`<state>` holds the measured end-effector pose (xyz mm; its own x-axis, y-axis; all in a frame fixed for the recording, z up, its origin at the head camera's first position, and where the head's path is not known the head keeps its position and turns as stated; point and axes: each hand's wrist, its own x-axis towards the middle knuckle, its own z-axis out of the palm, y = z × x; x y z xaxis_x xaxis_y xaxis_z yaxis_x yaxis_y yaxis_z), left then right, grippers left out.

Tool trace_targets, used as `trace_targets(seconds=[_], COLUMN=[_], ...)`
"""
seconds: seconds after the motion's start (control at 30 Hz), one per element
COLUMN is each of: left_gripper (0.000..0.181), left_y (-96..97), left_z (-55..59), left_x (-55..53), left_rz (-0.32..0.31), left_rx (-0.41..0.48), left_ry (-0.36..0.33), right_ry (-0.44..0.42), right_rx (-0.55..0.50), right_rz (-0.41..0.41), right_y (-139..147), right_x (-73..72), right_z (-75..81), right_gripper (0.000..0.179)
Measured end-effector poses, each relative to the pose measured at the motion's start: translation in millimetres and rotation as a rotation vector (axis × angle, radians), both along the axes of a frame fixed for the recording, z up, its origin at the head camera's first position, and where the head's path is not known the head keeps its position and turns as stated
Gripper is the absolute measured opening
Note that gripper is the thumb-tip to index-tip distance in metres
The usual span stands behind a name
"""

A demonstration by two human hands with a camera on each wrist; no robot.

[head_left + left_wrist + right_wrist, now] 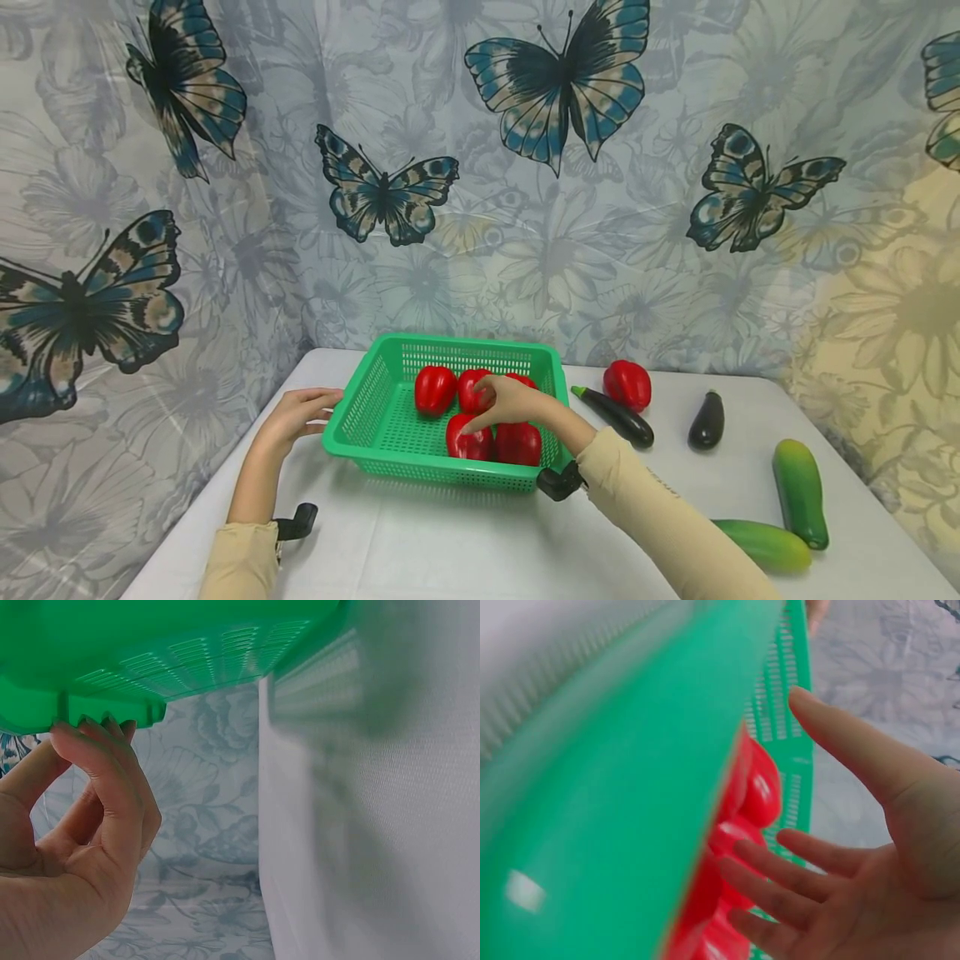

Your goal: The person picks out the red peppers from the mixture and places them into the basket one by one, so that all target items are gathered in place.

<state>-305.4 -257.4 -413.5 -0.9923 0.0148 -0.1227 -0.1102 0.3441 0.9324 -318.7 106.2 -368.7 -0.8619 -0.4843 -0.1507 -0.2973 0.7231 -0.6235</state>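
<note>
A green plastic basket (450, 472) with slotted walls sits on the white table, and several red bell peppers (435, 391) lie inside it, mostly toward its right side. My left hand (295, 414) is at the basket's left rim, its fingertips against the edge in the left wrist view. Over the peppers in the basket hovers my right hand (519, 402), fingers spread and thumb apart, nothing held. In the right wrist view its fingertips overlap the red peppers (762, 787), with the thumb held well away from them.
Right of the basket lie an eggplant with a green stem (617, 418), another red bell pepper (627, 385) and a smaller dark eggplant (707, 421). Two green zucchini (801, 493) rest near the table's right edge. A butterfly-patterned cloth (480, 283) hangs behind the table.
</note>
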Motion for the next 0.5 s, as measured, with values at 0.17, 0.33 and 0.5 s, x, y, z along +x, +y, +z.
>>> trace_targets(seconds=[0.17,0.33,0.5], left_gripper=[0.057,0.057,0.057], left_y=[-0.3,-0.5,-0.2], left_z=[1.1,0.1,-0.4], left_x=[0.5,0.0,0.1], left_rz=[-0.004,0.011,0.008], left_rx=[-0.004,-0.01,-0.012], left_ry=[0.003,0.001,-0.001], right_ry=[-0.005,-0.002,0.034], right_rx=[-0.098,-0.156,-0.21], right_rz=[-0.005,-0.004,-0.007], right_y=[7.9,18.2,29.9], right_x=[-4.5,-5.9,-6.2], right_z=[5.8,10.5,14.6], right_gripper=[0.078,0.075,0.074])
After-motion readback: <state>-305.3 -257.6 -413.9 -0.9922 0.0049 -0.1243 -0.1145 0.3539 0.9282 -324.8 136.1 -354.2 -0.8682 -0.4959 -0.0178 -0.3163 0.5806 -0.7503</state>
